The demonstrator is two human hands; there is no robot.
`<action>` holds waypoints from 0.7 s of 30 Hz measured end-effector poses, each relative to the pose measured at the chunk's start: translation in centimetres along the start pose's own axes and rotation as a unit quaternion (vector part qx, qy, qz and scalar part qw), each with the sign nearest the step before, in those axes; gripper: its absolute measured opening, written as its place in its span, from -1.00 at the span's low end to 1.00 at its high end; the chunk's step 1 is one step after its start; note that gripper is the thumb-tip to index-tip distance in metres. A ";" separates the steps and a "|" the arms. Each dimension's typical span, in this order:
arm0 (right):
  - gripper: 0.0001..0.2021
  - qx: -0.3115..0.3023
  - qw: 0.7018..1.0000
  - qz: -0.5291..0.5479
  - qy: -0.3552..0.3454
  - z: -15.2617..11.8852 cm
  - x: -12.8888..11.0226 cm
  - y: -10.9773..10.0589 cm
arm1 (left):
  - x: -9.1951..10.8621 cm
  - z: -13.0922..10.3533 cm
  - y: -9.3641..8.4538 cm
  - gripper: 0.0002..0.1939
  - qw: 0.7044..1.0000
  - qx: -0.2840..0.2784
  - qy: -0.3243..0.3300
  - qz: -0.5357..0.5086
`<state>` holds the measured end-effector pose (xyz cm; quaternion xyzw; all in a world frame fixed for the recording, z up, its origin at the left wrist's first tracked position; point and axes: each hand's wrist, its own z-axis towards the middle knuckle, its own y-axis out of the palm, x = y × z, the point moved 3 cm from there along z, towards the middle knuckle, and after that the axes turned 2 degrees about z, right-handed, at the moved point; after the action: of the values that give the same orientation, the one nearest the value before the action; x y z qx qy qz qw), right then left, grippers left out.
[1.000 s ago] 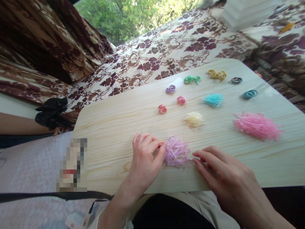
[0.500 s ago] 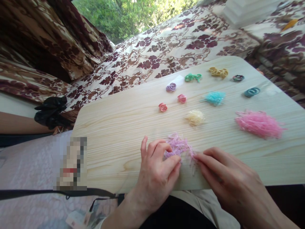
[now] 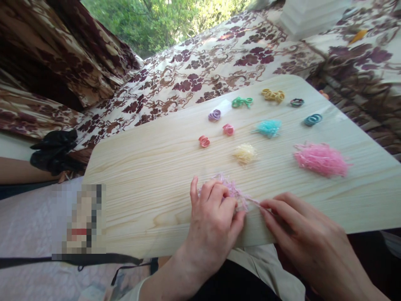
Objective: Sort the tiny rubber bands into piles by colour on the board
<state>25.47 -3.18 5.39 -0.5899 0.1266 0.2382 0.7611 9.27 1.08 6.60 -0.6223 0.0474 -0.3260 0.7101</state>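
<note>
A loose tangle of thin lilac strands (image 3: 233, 188), perhaps fine elastic bands, lies near the front edge of the wooden tabletop (image 3: 138, 167). My left hand (image 3: 214, 209) is curled over the tangle, thumb and fingers closed on part of it, the little finger raised. To the right, my right hand (image 3: 300, 225) pinches the end of a few strands between thumb and forefinger. Those strands stretch out from the tangle toward that pinch. My left fingers hide much of the tangle.
Farther back lie a pink strand pile (image 3: 322, 159), a cream pile (image 3: 246, 154), a turquoise pile (image 3: 267, 128) and several small bundles of hair ties, among them yellow (image 3: 273, 95) and blue (image 3: 312, 120). Floral cloth (image 3: 194, 83) covers the surface behind.
My right hand has drawn its pinched strands outward, and they now look straighter. My left hand has settled farther over the tangle. The whole view has shifted slightly.
</note>
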 end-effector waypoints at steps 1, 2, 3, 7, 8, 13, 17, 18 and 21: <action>-0.78 -0.001 1.000 0.003 -0.004 0.0 0.0 0.0 | 0.0 0.1 0.0 -0.90 1.000 0.001 0.002 0.003; -0.79 -0.004 1.000 0.008 -0.008 0.0 0.0 0.0 | 0.1 0.1 0.1 -0.87 1.000 0.002 0.006 0.004; -0.82 -0.008 1.000 0.014 -0.012 0.1 0.0 0.0 | 0.1 0.2 0.0 -0.85 1.000 0.001 0.010 0.004; -0.88 -0.001 0.999 0.038 -0.017 0.2 0.0 0.0 | 0.0 0.3 -0.3 -0.85 1.000 0.000 0.012 -0.013; -0.89 0.006 0.999 0.046 -0.018 0.3 -0.1 0.0 | -0.1 0.3 -0.5 -0.85 1.000 0.002 0.009 -0.021; -0.93 0.026 0.993 0.109 -0.040 1.3 -1.2 -0.2 | -0.6 0.3 -1.5 -0.85 0.998 0.014 0.000 -0.055; -0.86 0.016 0.991 0.122 -0.055 2.1 -1.9 0.0 | -0.6 0.2 -1.9 -0.85 0.998 0.006 0.008 -0.058; -0.85 0.009 0.991 0.120 -0.058 2.2 -1.9 0.1 | -0.5 0.1 -1.9 -0.84 0.998 0.005 0.011 -0.058; -0.86 -0.007 0.990 0.123 -0.064 2.2 -1.8 0.4 | -0.4 0.1 -2.1 -0.85 0.998 0.007 0.019 -0.062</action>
<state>23.51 -1.36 6.57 -0.5589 0.1473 0.3685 0.7281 8.16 1.38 8.42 -0.6125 0.0204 -0.3814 0.6921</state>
